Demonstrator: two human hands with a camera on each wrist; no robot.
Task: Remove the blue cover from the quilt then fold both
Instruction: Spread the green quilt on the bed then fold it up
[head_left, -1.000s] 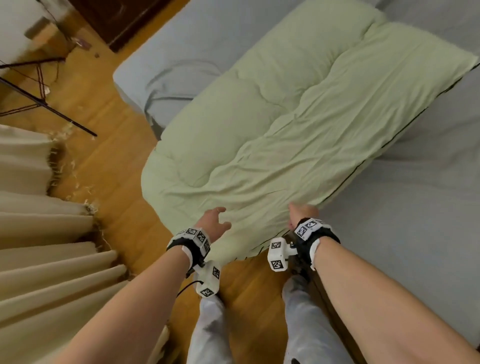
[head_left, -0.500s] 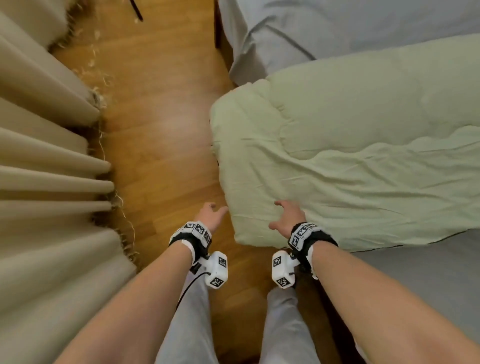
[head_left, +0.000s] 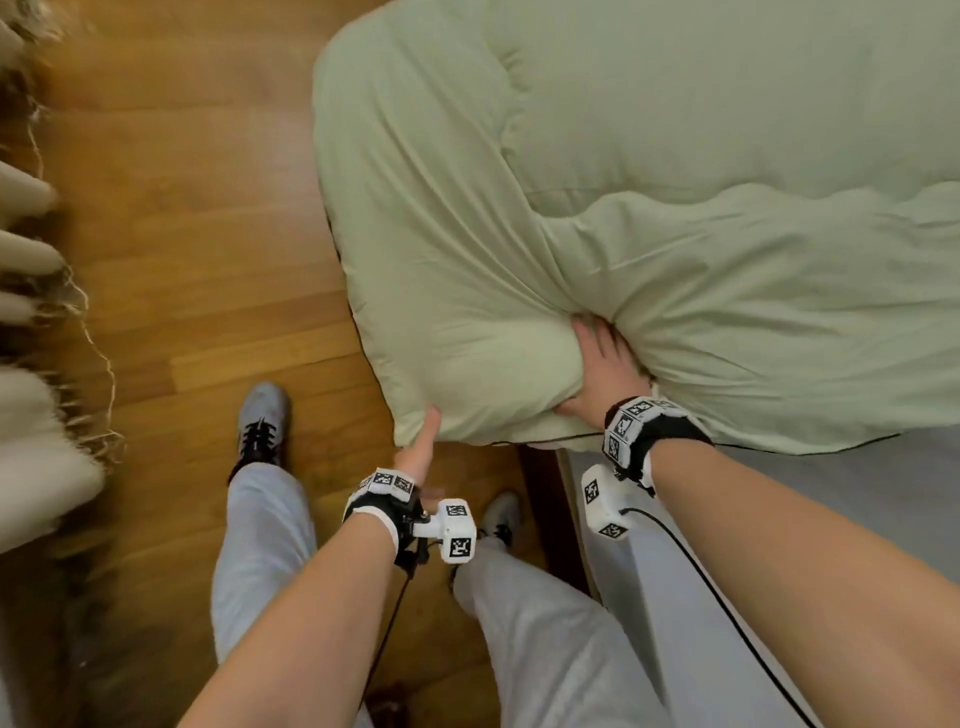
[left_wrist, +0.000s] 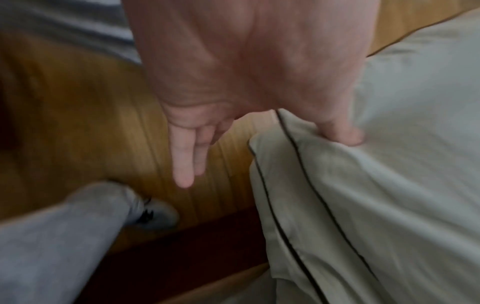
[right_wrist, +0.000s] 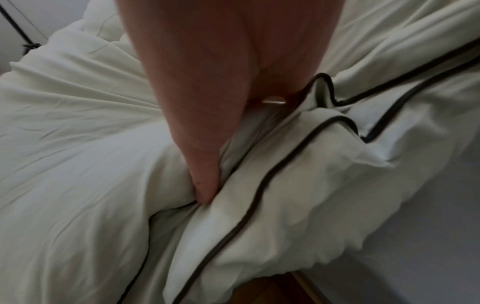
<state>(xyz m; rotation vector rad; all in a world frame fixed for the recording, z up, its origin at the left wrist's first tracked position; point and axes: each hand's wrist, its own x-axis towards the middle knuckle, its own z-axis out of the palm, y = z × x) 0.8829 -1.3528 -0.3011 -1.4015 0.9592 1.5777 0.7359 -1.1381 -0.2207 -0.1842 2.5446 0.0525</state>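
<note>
While the pale green quilt (head_left: 597, 208) lies across the grey bed (head_left: 831, 499), its near corner overhangs the wooden floor (head_left: 197, 270). The left hand (head_left: 418, 449) pinches that corner at the dark piped edge (left_wrist: 293, 148), thumb on top; two fingers (left_wrist: 184, 164) hang straight and free below it. The right hand (head_left: 605, 374) is pushed into a deep fold just beside, fingers curled around bunched fabric. Cream curtains (head_left: 36, 415) hang at the left. No blue cover can be made out.
</note>
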